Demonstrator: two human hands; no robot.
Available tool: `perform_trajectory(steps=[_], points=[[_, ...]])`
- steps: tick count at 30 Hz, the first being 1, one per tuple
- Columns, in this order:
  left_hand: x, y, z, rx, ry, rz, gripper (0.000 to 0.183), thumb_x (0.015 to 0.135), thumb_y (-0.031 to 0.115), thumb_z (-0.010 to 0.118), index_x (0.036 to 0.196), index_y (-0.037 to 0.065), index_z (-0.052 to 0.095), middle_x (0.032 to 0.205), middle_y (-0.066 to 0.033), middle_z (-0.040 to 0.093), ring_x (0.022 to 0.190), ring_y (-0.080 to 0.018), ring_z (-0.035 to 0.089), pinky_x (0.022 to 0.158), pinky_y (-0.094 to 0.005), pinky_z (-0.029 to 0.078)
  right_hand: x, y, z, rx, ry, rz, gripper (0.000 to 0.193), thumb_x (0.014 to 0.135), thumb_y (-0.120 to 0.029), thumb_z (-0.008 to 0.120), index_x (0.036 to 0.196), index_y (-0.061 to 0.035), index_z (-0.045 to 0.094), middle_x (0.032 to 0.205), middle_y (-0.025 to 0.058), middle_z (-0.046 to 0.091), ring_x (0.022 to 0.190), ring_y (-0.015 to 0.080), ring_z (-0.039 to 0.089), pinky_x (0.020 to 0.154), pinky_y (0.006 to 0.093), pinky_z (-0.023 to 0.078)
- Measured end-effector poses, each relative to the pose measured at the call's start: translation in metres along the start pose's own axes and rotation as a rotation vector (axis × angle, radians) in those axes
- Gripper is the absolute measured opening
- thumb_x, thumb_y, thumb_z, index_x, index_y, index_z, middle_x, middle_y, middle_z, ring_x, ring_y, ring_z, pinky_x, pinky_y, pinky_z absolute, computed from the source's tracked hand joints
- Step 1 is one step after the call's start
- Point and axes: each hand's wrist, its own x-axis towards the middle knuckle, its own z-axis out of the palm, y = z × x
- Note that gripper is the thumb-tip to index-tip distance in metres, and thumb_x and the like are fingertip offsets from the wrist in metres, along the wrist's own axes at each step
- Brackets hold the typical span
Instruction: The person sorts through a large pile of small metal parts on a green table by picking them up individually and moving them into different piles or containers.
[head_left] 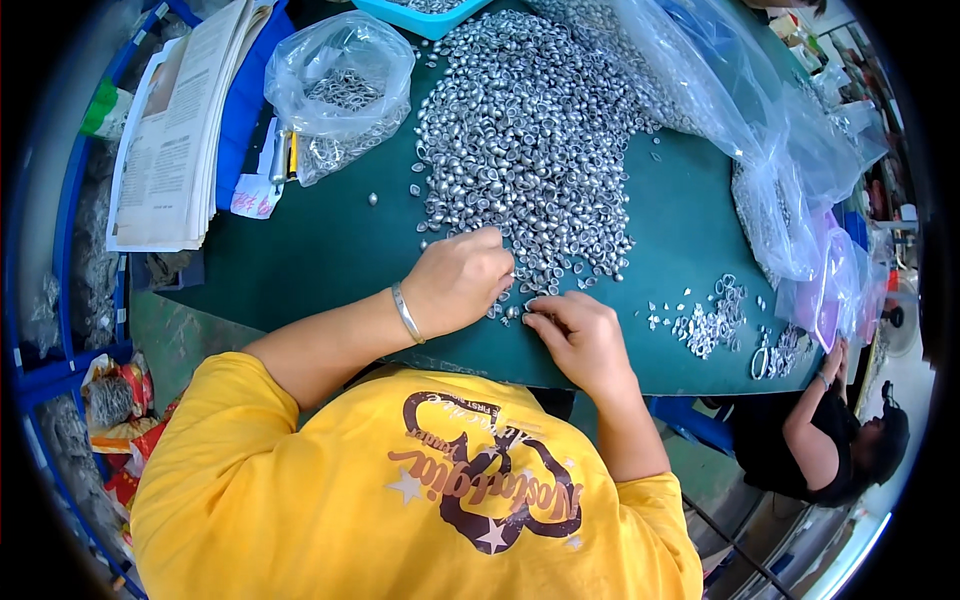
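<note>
Close to the near edge of the dark green tabletop, both bare hands work at the lower tip of a broad heap of small silver, hollow, domed metal pieces. The left hand has its fingers curled inward against the heap's lower left border; whether they grasp a piece, I cannot tell. The right hand holds thumb and forefinger nearly together beside a few loose silver pieces lying between the hands; whether one is pinched is too small to tell.

Leftward, a wide stretch of green surface runs from the heap to a stack of printed newspapers, with one stray piece on it. Above that stretch, a clear plastic bag of silver metal parts bounds the room. On the right, a narrower green strip separates the right hand from a scatter of flat, shiny silver bits. Farther up, a large, crumpled, transparent plastic sheet borders the heap's upper right side.
</note>
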Motion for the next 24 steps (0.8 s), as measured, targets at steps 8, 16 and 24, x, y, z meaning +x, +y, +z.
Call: perform_trajectory(steps=[8, 16, 24], points=[[0.005, 0.003, -0.019, -0.747, -0.109, -0.242, 0.003, 0.078, 0.005, 0.066, 0.08, 0.003, 0.064, 0.072, 0.0019, 0.052, 0.06, -0.0044, 0.048, 0.053, -0.0191, 0.039, 0.003, 0.003, 0.008, -0.075, 0.114, -0.043, 0.005, 0.075, -0.01, 0.065, 0.078, -0.0072, 0.062, 0.07, 0.0091, 0.058, 0.061, 0.0281, 0.058, 0.054, 0.0356, 0.048], [-0.009, -0.006, -0.009, -1.604, -0.128, -0.53, 0.007, 0.082, 0.003, 0.062, 0.089, 0.001, 0.061, 0.081, -0.0038, 0.059, 0.064, -0.0075, 0.054, 0.057, -0.0184, 0.045, 0.01, -0.006, 0.013, -0.042, 0.068, -0.108, 0.01, 0.076, -0.01, 0.064, 0.086, -0.0071, 0.063, 0.069, 0.008, 0.057, 0.06, 0.0275, 0.058, 0.052, 0.0354, 0.047], [-0.012, -0.003, -0.008, -1.462, -0.088, -0.516, 0.008, 0.08, -0.002, 0.062, 0.086, 0.001, 0.059, 0.091, -0.0101, 0.06, 0.072, -0.0105, 0.056, 0.06, -0.0196, 0.047, 0.016, -0.007, 0.022, -0.211, 0.075, -0.216, 0.009, 0.072, -0.007, 0.066, 0.08, -0.0073, 0.062, 0.062, 0.007, 0.051, 0.054, 0.0261, 0.055, 0.046, 0.0358, 0.044]])
